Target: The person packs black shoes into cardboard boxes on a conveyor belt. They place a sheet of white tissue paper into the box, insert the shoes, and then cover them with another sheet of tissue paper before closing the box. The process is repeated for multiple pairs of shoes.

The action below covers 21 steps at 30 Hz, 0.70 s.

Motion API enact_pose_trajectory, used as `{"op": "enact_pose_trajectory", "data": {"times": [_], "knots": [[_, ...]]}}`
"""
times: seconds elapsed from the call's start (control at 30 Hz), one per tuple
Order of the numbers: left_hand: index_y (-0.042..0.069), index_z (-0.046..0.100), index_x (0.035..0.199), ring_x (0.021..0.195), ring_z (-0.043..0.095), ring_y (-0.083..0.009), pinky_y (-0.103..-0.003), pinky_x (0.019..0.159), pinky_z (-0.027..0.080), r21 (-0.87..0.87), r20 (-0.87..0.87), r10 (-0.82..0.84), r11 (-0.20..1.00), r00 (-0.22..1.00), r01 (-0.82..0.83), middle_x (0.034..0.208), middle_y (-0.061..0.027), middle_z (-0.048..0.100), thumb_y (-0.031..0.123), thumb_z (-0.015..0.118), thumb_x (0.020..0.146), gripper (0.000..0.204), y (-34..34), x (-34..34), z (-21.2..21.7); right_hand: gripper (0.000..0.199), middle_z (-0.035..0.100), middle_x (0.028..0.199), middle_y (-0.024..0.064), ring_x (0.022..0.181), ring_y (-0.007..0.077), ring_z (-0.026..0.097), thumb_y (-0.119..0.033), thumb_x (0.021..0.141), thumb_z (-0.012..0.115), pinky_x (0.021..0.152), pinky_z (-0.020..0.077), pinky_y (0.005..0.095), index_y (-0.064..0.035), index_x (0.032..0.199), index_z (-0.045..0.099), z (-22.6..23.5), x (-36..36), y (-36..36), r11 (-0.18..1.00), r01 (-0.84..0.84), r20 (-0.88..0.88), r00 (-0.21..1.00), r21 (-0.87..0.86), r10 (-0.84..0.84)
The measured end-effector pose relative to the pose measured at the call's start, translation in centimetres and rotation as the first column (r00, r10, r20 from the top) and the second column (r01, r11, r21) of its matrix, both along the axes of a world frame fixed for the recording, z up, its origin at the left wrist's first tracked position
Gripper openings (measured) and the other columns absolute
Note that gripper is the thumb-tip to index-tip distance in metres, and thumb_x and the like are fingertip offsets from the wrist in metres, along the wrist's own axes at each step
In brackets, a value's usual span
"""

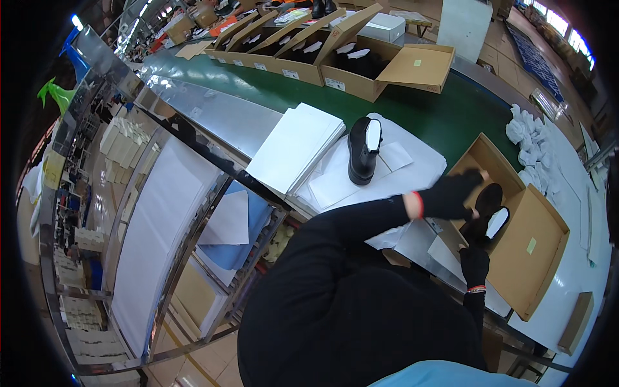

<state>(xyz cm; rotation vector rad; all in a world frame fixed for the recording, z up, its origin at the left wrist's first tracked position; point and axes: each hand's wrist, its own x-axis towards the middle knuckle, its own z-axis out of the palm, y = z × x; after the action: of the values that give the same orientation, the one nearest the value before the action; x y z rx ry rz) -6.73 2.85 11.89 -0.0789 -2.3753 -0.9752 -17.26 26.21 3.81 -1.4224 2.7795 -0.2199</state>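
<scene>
Gloved hands work apart around an open cardboard shoebox on the bench. The left hand, blurred, spreads its fingers over the box's left side; the right hand, nearer, meets the close end of a black shoe inside. Its long axis and the right's grip cannot be told.

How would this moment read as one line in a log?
left hand: at open carton, blurred | right hand: at black shoe in carton, grip unclear | second shoe: on white paper
</scene>
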Motion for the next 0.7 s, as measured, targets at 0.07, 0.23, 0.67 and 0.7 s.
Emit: {"op": "enact_pose_trajectory", "data": {"times": [0.07,0.23,0.67,0.7], "knots": [[0.003,0.023,0.147,0.121,0.05,-0.0391,-0.043,0.096,0.045,0.098,0.406,-0.113,0.992,0.907,0.079,0.139,-0.0265,0.04,0.035,0.077,0.073,0.096,3.2,-1.1,4.2,0.03,0.066,0.075,0.0187,0.071,0.0365,0.065,-0.035,0.083,0.064,0.063,0.0502,0.0474,-0.0048,0.081,0.067,-0.2,0.1,0.1,0.999,-0.011,-0.023,1.0,-0.046,0.01],[-0.001,0.021,0.146,0.11,0.056,-0.0422,-0.043,0.089,0.048,-0.208,0.159,-0.015,0.977,0.987,0.048,0.133,-0.0271,0.044,0.035,0.076,0.068,0.102,8.2,-7.7,-2.0,0.028,0.067,0.075,0.0154,0.071,0.0343,0.066,-0.032,0.081,0.064,0.065,0.0517,0.0453,-0.0057,0.078,0.07,-1.1,-0.4,0.5,0.989,-0.11,-0.079,0.992,-0.103,0.102],[0.008,0.024,0.148,0.112,0.057,-0.0388,-0.044,0.091,0.048,0.264,0.08,-0.134,0.958,0.988,0.109,0.138,-0.0238,0.043,0.021,0.071,0.071,0.09,6.4,-11.7,-10.2,0.029,0.066,0.072,0.0165,0.07,0.0359,0.065,-0.032,0.084,0.063,0.063,0.0508,0.046,-0.0068,0.095,0.069,0.8,1.1,-0.4,0.996,-0.014,0.013,1.0,-0.088,0.015],[0.01,0.027,0.146,0.108,0.059,-0.0388,-0.043,0.09,0.049,0.29,0.051,-0.13,0.951,0.99,0.11,0.134,-0.0226,0.047,0.02,0.072,0.072,0.087,5.3,-12.0,-10.7,0.029,0.066,0.072,0.0166,0.07,0.036,0.065,-0.032,0.084,0.063,0.063,0.0505,0.0465,-0.0071,0.097,0.068,1.0,1.1,-0.2,0.995,0.013,0.03,0.999,-0.095,-0.011]]}}
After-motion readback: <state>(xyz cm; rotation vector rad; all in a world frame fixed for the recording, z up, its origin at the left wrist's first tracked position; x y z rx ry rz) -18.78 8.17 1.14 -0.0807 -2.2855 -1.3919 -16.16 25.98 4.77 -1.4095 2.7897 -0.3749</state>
